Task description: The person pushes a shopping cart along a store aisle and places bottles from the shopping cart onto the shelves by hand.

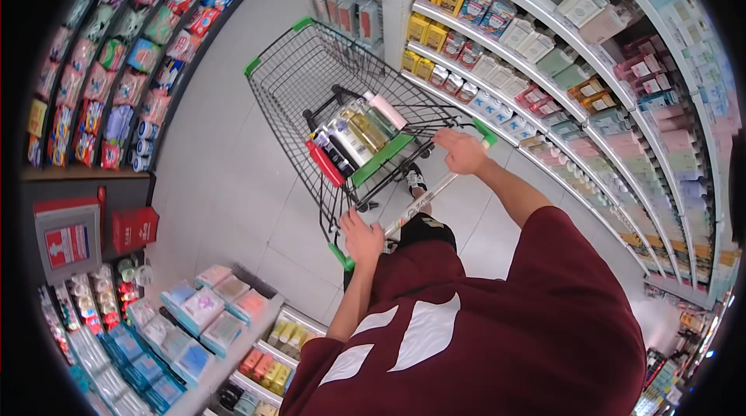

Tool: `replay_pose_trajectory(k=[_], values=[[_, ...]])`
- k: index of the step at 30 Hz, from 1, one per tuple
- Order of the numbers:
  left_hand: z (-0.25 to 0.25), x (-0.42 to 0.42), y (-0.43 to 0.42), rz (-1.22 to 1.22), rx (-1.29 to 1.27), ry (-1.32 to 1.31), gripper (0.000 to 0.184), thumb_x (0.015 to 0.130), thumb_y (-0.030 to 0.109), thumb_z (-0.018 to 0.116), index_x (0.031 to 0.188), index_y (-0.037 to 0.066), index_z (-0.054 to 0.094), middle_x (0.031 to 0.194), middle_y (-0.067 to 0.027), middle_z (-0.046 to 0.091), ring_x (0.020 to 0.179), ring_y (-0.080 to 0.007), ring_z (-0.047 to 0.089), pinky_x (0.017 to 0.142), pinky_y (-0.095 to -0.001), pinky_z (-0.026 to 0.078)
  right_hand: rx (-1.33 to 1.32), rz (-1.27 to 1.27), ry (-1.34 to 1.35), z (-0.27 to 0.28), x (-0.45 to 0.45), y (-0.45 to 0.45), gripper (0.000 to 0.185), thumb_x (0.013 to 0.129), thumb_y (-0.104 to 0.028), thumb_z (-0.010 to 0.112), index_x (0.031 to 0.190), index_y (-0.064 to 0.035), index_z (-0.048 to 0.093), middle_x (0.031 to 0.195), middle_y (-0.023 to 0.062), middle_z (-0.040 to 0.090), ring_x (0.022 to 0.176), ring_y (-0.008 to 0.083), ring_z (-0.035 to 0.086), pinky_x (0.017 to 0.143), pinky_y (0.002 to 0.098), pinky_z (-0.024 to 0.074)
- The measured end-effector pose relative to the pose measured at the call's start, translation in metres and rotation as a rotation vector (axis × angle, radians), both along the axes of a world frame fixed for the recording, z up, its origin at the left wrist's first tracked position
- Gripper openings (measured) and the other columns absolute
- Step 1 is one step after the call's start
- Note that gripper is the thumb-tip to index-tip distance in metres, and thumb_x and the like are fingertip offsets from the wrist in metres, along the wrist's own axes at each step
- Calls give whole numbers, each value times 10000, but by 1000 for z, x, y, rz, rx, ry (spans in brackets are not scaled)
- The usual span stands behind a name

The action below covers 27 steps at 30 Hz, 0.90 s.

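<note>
Both my hands are on the push handle [416, 208] of a wire shopping cart [287, 74] with green plastic corners. My left hand [362, 236] is wrapped round the handle near its left end. Towards the other end, my right hand [460, 152] is closed round the same bar. Inside the cart, near the handle side, several bottles stand or lean in a row. Among them are a pink bottle [386, 110], a yellowish bottle [365, 130], a white bottle [349, 144] and a dark bottle [330, 153]. A red piece [325, 164] lies beside them. Their labels are too small to read.
Shelves of boxed and bottled goods [505, 35] curve along the right. Packaged goods [140, 51] fill a rack at the left. A red box [134, 228] and a low display of packs [206, 307] stand lower left. Tiled floor [210, 160] runs along the aisle.
</note>
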<state>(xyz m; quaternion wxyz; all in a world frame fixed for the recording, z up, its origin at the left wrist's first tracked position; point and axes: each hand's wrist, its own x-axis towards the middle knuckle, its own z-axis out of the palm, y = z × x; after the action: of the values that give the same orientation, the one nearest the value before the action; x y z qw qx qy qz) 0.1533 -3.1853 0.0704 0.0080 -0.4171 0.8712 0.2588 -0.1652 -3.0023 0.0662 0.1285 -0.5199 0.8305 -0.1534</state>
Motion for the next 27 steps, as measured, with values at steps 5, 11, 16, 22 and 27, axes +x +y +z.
replay_pose_trajectory(k=[5, 11, 16, 22, 27], values=[[-5, 18, -2, -18, -28, 39, 651, 806, 190, 634, 1391, -10, 432, 1360, -217, 470, 1344, -395, 410, 988, -508, 514, -42, -69, 7, 4, 26, 7, 535, 755, -105, 581, 1288, -69, 615, 1376, 157, 597, 1320, 337, 539, 1048, 453, 493], [1, 56, -19, -75, -2, 37, 637, 786, 165, 627, 1374, -3, 446, 1352, -213, 487, 1356, -407, 404, 984, -502, 524, 12, -134, -21, 15, 79, 12, 563, 755, -105, 590, 1316, -78, 612, 1392, 125, 593, 1345, 291, 530, 1037, 463, 502], [6, 78, -25, -124, 10, 15, 644, 773, 143, 605, 1379, -4, 445, 1395, -230, 473, 1376, -428, 395, 1013, -518, 506, 49, -173, -43, 24, 118, 17, 598, 731, -65, 569, 1328, -79, 600, 1400, 100, 588, 1374, 267, 509, 994, 437, 528], [6, 105, -36, -184, -26, 3, 635, 763, 134, 587, 1370, -12, 470, 1396, -244, 482, 1383, -440, 400, 1013, -520, 510, 87, -213, -20, 20, 156, 18, 598, 726, -97, 599, 1323, -83, 601, 1399, 87, 578, 1395, 241, 482, 939, 421, 543], [3, 129, -55, -247, 13, -2, 644, 761, 150, 590, 1371, -20, 474, 1391, -256, 483, 1382, -445, 403, 999, -529, 519, 90, -278, -21, 23, 196, 17, 609, 719, -95, 601, 1327, -80, 596, 1401, 86, 579, 1388, 248, 488, 928, 418, 543]])
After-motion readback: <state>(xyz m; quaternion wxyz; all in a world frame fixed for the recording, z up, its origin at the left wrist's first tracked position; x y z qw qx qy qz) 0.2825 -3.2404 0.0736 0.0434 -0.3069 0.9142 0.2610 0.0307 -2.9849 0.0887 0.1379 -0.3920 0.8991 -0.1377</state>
